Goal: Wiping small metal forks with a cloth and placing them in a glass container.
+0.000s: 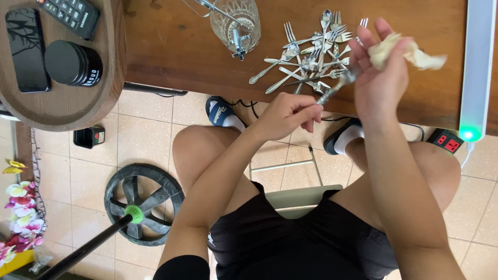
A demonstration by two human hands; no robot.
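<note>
Head view, looking down over the lap at a brown wooden table [404,62]. A round black jar [72,63] with a pale printed band on its side is sitting on the round wooden side tray [67,111] at upper left, beside a dark phone [27,49] and a black remote [72,13]. A black power strip [445,141] with red switches is lying on the tiled floor at right, under a white bar with a green light [474,72]. The left hand [284,115] is pinching the handle end of a metal fork [334,88], fingers curled tight around it. The right hand [381,72] is holding a crumpled cream cloth [410,52] bunched against the fingertips and is pressing at the fork's head. The fork is hanging just over the table's near edge, next to a heap of loose forks and spoons [311,57]; a clear glass [237,21] is standing left of the heap.
</note>
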